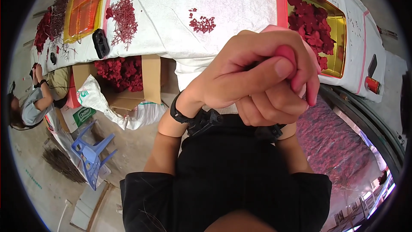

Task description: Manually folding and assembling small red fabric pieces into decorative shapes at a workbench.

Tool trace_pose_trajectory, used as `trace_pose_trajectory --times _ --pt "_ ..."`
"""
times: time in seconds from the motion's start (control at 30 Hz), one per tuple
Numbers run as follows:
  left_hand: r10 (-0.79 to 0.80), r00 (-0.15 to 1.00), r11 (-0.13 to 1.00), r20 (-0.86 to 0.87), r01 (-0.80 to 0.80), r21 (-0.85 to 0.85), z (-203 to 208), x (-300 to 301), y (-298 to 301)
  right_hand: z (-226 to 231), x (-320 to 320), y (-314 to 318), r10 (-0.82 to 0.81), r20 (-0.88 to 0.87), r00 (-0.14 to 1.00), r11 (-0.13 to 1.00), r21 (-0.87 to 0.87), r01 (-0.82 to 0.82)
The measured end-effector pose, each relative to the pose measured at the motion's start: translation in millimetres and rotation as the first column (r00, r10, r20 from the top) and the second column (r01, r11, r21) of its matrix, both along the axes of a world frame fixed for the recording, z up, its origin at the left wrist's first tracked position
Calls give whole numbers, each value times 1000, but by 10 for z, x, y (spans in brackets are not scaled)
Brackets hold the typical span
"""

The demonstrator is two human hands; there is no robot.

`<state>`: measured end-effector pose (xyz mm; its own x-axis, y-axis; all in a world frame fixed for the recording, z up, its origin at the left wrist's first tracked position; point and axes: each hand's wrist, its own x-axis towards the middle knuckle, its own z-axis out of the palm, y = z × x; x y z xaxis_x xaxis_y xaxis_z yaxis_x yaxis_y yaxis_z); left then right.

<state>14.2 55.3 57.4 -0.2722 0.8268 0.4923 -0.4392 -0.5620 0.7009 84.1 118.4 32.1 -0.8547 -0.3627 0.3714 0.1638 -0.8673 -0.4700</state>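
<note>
My left hand (251, 66) and my right hand (277, 105) are clasped together in front of my chest. The left hand's fingers curl round the right hand, and its thumb lies across the front. Several fingertips are stained pink-red. Whether anything small is held between the palms is hidden. Behind the hands, a red-rimmed, gold-lined tin (339, 39) holds dark red flower heads (311, 24); the hands partly cover its near left corner. Left of the hands, a small pile of short red pieces (202, 24) lies on the white-covered table (167, 0).
On the table's left are a bundle of reddish stems (123, 21), an orange and yellow tray (87, 11) and a black object (100, 44). A cardboard box (151, 77) of red flowers stands below. Nearby are a blue plastic stool (92, 152), a red can (372, 85) and another person (32, 103).
</note>
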Motion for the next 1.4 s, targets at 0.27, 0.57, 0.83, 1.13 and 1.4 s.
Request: trace_pose_trajectory --times 0.27,0.57,0.83,1.13,1.4 --pt "71 991 996 -109 -76 -42 -2 -29 -6 -72 196 -19 -372 169 913 901 301 312" --pt "79 991 996 -108 -83 -33 -5 -44 20 -137 426 -13 -675 200 710 670 569 477" --pt "72 994 988 -78 -82 -133 41 -19 -9 -130 511 4 -667 153 729 648 602 467" --pt "159 937 974 -310 -201 -107 -22 -128 6 -106 535 25 -654 126 746 630 637 444" --pt "172 949 979 -264 -195 -61 -86 -123 16 -19 438 -6 -546 363 755 828 374 418"
